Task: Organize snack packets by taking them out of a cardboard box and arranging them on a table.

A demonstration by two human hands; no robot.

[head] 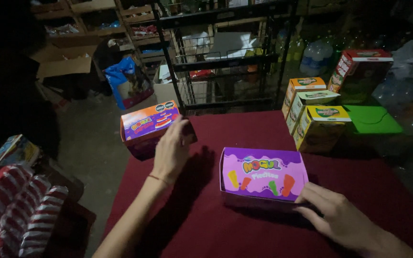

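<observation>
My left hand rests on the near side of an orange and purple candy box at the far left corner of a table with a dark red cloth. A purple candy box with coloured foot shapes lies in the middle of the cloth. My right hand presses on its near right corner, fingers flat against the box edge. Whether the left fingers grip the orange and purple box or only touch it is not clear.
Several yellow and orange cartons stand at the table's right back, with a red carton and a green folder beside them. A black wire rack stands behind the table. Red and white striped packs lie at left.
</observation>
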